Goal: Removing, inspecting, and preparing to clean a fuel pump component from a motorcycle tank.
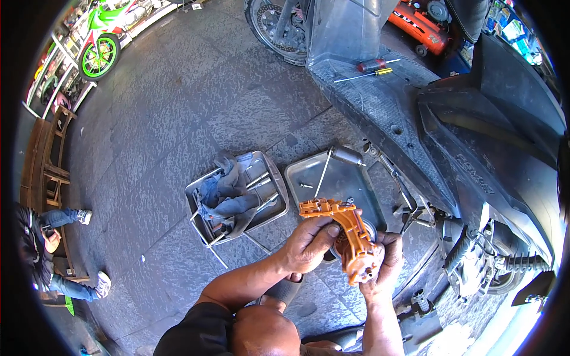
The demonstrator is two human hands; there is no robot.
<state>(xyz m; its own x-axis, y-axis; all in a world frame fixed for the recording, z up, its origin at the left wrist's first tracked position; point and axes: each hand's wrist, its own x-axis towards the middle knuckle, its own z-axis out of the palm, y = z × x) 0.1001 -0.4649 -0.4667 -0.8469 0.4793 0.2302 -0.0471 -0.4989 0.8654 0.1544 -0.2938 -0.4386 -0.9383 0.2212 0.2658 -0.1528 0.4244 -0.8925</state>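
Both my hands hold an orange plastic housing [356, 234] with ribs, above the metal trays. My left hand [310, 242] grips its left side, the thumb pressed on the housing near its curved middle. Around the lower right end closes my right hand [389, 264], with part of its fingers hidden behind the piece. A round, silvery edge shows just behind the housing; what it belongs to is mostly hidden. Beneath lies a grey metal tray [297, 172], holding a small bolt [306, 186] and a long rod with a dark cylindrical handle [347, 155].
Another tray [284, 204] at left carries a blue rag [224, 193] and several metal tools. A dark scooter [380, 113] fills the right, two screwdrivers [374, 72] on its footboard. Behind stands an orange compressor [418, 29]. Far left, another person [44, 255] sits by a wooden bench [44, 154].
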